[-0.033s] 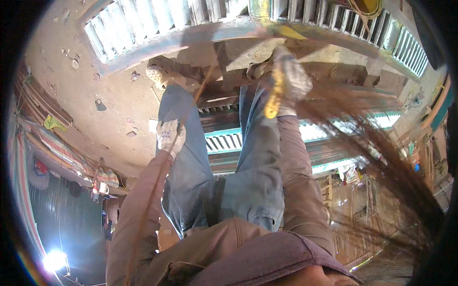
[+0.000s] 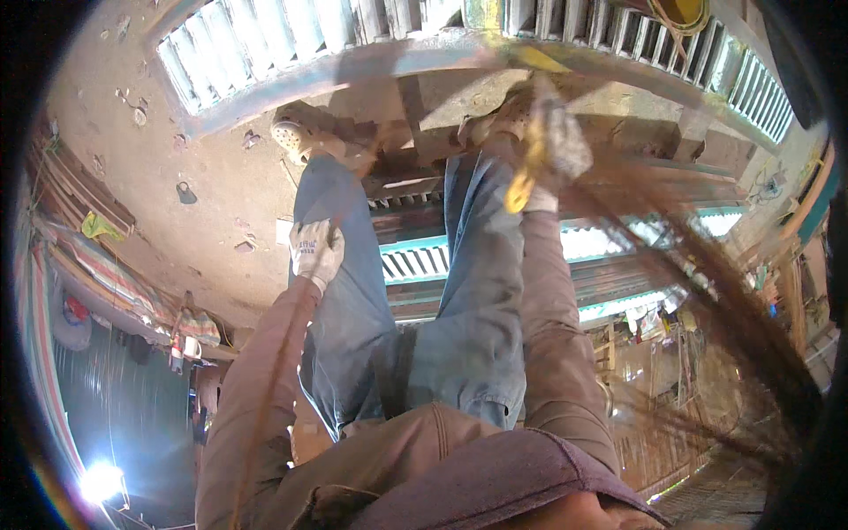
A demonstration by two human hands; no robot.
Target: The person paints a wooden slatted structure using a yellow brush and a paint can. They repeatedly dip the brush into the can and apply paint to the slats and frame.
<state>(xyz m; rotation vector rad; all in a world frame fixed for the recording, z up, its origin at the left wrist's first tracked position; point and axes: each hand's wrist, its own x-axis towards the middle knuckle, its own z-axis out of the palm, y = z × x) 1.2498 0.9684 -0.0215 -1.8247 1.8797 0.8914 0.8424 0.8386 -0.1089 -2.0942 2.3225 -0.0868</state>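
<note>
**Gloved hands on rod and yellow tool**

The left hand (image 2: 315, 252), gloved, had its grip closed around a thin brown rod (image 2: 265, 415) beside the thigh. The right hand (image 2: 552, 146), blurred, gripped a yellow-handled tool (image 2: 523, 172) above the metal grating (image 2: 265, 53).

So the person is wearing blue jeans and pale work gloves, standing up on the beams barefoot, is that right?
Not barefoot. The head view shows tan perforated clogs on the feet: the left shoe sits plainly on the beam. The rest holds: blue jeans, and pale work gloves on the left hand and the right hand.
</note>
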